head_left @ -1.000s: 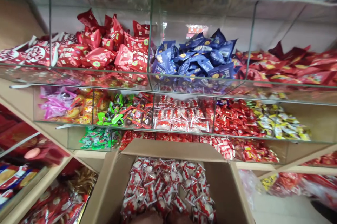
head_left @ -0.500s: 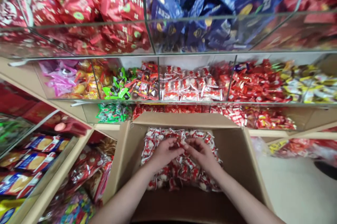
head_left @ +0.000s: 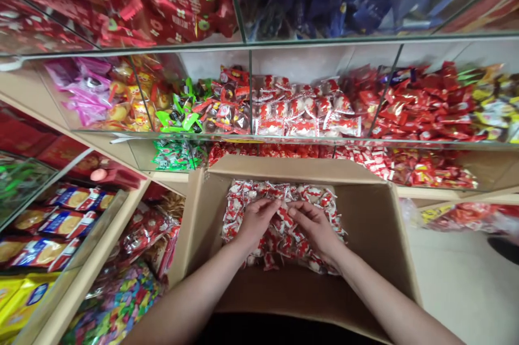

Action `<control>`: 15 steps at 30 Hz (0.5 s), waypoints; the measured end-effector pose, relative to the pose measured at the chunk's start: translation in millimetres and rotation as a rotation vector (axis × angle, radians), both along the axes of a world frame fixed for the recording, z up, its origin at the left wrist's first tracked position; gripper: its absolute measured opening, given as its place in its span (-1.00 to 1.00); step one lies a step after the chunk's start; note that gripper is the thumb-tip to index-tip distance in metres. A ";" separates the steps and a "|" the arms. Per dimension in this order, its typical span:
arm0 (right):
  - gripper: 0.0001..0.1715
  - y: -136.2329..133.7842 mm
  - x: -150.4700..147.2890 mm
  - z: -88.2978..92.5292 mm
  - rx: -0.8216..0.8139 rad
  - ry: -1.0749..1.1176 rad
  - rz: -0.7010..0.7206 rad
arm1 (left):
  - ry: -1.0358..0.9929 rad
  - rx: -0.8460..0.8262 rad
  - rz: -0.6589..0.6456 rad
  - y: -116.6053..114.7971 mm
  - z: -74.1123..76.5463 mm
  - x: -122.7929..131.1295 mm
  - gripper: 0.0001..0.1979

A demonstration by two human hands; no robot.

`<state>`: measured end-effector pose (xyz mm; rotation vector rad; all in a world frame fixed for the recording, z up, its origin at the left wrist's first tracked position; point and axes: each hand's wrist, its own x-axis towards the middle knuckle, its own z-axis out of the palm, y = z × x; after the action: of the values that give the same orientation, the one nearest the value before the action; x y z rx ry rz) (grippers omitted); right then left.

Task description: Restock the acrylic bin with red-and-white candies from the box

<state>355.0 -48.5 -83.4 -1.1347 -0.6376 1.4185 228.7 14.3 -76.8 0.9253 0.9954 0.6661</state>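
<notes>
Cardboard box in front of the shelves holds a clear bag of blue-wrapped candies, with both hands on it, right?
Not blue. The head view shows the cardboard box holding a clear bag of red-and-white wrapped candies, with the left hand and right hand on it.

A clear bag [head_left: 279, 242] lies flat in the box [head_left: 365, 215], against its far wall. It is lumpy, full of red-and-white wrapped sweets [head_left: 237, 210]
</notes>
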 end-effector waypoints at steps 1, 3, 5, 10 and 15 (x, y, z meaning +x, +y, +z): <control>-0.71 -0.9 0.1 -0.9 -0.007 0.032 0.021 | 0.009 0.011 0.010 -0.2 -0.5 0.1 -0.77; -0.67 -2.1 0.6 -2.9 -0.011 0.036 0.037 | 0.017 0.021 0.008 -0.7 0.1 -0.8 -0.77; -0.69 -2.8 1.3 -5.5 0.014 -0.029 0.027 | 0.015 0.021 -0.022 -1.0 1.9 -2.3 -0.76; -0.75 -3.2 4.7 -13.1 0.128 -0.195 0.028 | -0.040 -0.023 -0.078 0.6 5.4 -4.2 -0.76; -0.82 -3.5 10.1 -12.9 0.286 -0.440 -0.121 | -0.167 -0.114 -0.100 2.8 7.9 -2.8 -0.66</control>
<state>365.1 -52.0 -96.3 -1.2383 -1.0278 0.9410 225.9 17.1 -68.9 0.8008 0.8245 0.5863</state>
